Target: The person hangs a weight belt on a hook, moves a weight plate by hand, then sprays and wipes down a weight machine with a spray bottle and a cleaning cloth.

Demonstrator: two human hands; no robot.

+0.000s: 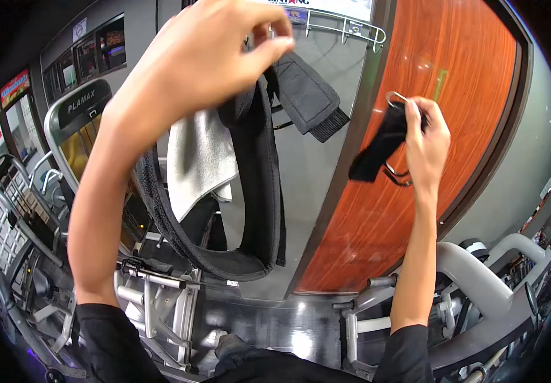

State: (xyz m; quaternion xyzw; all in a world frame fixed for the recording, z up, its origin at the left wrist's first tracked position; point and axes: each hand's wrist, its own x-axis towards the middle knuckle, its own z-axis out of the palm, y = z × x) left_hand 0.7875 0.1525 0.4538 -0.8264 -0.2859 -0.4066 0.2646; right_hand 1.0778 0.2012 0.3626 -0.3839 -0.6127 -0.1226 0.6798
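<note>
My right hand is closed on a black strap with metal rings, held up before the wooden door. High in the view, my left hand reaches across the wall hooks, thumb and fingertips curled close together; whether anything is between them is hidden. Below and behind it hang a wide black padded belt, a white towel and a dark grey padded wrap with a ribbed end. The wrap hangs just right of my left fingertips.
A white wire hook rack is fixed to the grey wall beside the reddish wooden door. Gym machines stand at the left, one with a PLAMAX panel. Another machine's grey frame is at the lower right, above the dark floor.
</note>
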